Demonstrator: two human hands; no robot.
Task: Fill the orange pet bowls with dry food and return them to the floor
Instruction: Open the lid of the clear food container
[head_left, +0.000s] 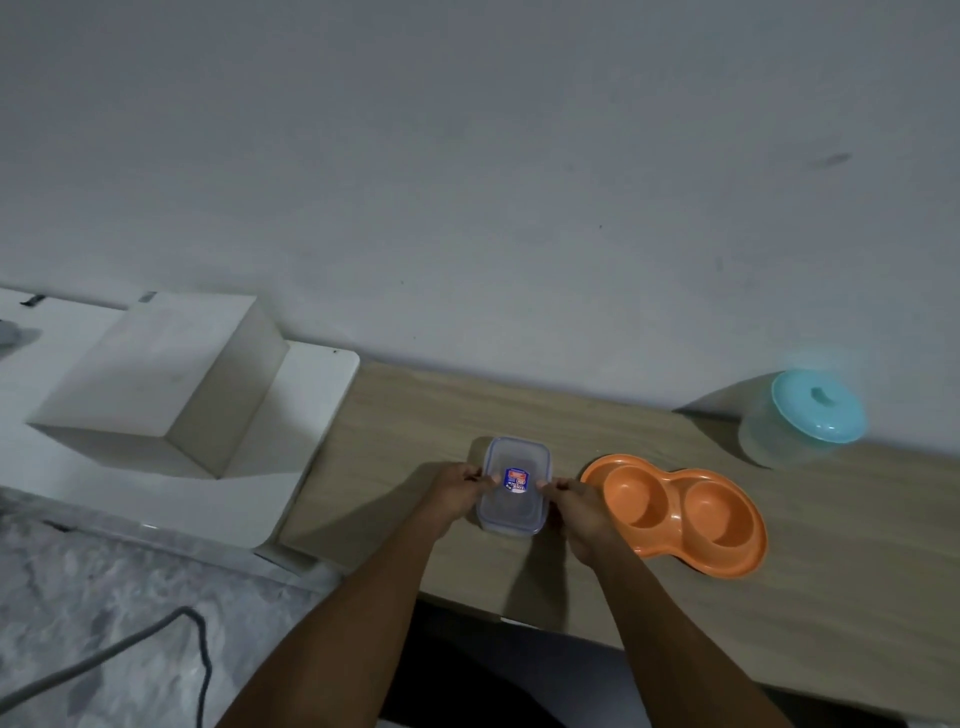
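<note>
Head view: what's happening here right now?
A person grips a clear lidded container on the table, left hand on its left edge, right hand on its right edge. The orange double bowl sits empty just right of it, and a teal-lidded jar stands at the back right.

L hand (460, 489), R hand (575, 503); both pinching container (513, 512)

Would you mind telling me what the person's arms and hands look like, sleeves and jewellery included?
Both arms are bare as far as the frame shows: no sleeve covers the left forearm or the right forearm. The left hand and right hand wear no gloves, and no watch or bracelet shows at either wrist. The picture is too soft to rule out a thin ring.
</note>
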